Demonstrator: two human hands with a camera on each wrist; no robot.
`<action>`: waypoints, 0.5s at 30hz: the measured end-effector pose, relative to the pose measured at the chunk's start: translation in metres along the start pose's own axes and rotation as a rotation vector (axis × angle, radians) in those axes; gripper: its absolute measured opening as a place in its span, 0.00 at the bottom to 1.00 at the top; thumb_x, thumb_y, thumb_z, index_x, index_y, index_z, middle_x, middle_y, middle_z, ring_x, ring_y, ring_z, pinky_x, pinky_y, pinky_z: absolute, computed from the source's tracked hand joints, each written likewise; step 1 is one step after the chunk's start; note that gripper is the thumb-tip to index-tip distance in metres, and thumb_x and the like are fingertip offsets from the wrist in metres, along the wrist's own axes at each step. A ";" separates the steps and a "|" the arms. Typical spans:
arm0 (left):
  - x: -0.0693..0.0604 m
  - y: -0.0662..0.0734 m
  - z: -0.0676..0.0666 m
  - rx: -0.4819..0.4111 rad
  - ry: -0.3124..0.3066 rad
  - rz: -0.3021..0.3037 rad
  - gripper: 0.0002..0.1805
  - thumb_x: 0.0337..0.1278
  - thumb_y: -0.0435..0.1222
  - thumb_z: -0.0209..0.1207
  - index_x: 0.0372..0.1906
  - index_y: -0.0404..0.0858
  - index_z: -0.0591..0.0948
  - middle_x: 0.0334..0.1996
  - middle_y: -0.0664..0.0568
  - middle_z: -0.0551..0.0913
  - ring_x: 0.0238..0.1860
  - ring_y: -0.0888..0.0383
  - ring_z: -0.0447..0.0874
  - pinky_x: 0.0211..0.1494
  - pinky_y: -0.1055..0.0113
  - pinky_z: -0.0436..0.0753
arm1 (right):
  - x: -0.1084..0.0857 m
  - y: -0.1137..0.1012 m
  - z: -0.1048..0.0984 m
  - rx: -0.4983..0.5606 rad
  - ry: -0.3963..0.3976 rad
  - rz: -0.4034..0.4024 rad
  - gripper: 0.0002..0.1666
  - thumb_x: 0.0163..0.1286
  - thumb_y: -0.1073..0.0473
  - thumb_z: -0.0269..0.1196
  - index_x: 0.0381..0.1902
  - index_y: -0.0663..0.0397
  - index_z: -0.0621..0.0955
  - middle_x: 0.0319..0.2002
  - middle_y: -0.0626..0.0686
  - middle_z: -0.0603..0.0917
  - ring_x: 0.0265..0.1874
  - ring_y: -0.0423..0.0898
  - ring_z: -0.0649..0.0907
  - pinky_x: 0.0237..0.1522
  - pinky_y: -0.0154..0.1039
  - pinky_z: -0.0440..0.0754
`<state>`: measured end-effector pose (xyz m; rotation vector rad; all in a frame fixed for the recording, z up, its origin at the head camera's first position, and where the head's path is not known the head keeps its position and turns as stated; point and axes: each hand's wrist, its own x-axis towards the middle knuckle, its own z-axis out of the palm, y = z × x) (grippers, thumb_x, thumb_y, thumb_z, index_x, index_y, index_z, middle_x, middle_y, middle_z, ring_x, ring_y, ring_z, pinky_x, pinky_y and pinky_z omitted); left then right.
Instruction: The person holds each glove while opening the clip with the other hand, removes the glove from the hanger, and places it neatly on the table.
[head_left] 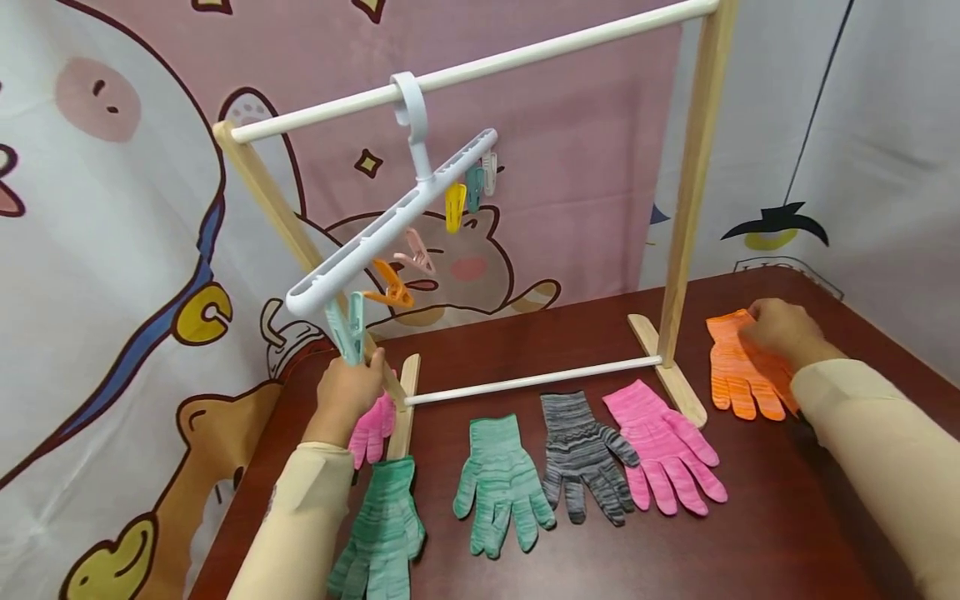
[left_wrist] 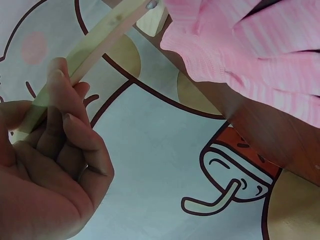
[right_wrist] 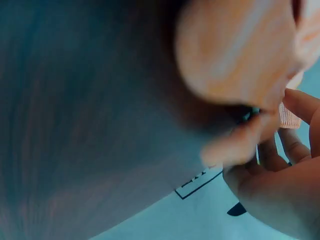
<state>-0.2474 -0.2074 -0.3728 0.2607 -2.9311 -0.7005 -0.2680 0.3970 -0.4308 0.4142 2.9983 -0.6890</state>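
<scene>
My left hand (head_left: 348,396) curls its fingers around the left wooden post (left_wrist: 107,37) of a drying rack. Just above that hand, a mint clip (head_left: 356,325) hangs from the near end of a white hanger (head_left: 367,242); whether they touch is unclear. Beside the post, a pink glove (left_wrist: 210,55) lies partly behind the hand in the head view. At the far right, my right hand (head_left: 787,333) pinches the cuff of an orange glove (head_left: 731,367) on the table. In the right wrist view the glove is blurred near the fingers.
The hanger hooks over the rack's top bar (head_left: 562,57), with several more clips on it. Two green gloves (head_left: 495,475), a grey glove (head_left: 581,450) and another pink glove (head_left: 667,450) lie on the brown table (head_left: 600,558). A printed cloth (head_left: 585,183) hangs behind.
</scene>
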 end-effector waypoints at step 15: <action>-0.002 0.004 0.003 0.104 -0.047 0.053 0.27 0.71 0.56 0.46 0.33 0.39 0.84 0.27 0.48 0.87 0.39 0.43 0.88 0.36 0.47 0.80 | -0.021 -0.009 -0.001 -0.229 0.031 -0.092 0.40 0.71 0.48 0.58 0.62 0.79 0.62 0.55 0.83 0.65 0.54 0.80 0.66 0.52 0.77 0.68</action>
